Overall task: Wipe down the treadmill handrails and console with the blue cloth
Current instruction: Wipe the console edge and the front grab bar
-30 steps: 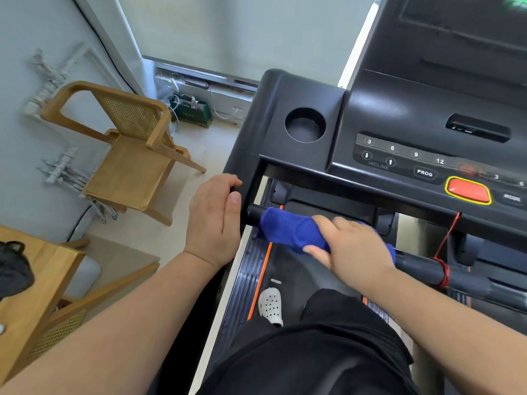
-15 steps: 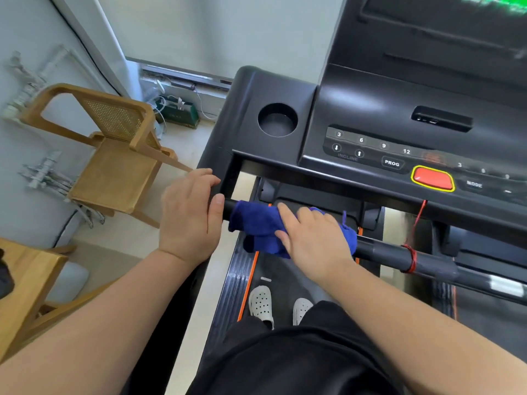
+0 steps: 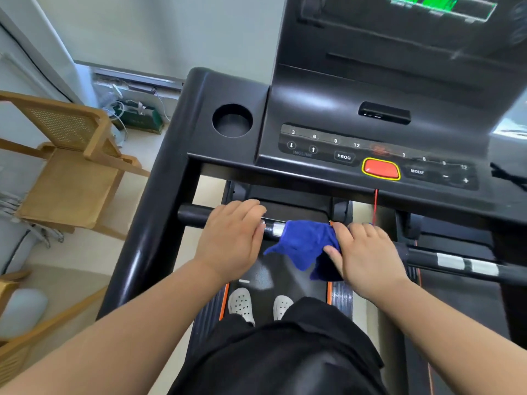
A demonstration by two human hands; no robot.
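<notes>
A black front handrail bar runs across the treadmill below the console. My left hand rests on the bar near its left end, fingers curled over it. Just to its right a silver sensor patch shows on the bar. My right hand holds the blue cloth wrapped over the bar, thumb under the cloth, whose loose corners hang down. The console has a cup holder, a row of buttons and a red stop button.
A wooden cane chair stands on the floor to the left. The black left side handrail slopes down toward me. A red safety cord hangs from the console. My white shoes stand on the belt.
My right hand has slid the cloth to the right along the bar, uncovering the silver patch. My left hand has shifted from the side rail's end onto the bar. The view has moved right.
</notes>
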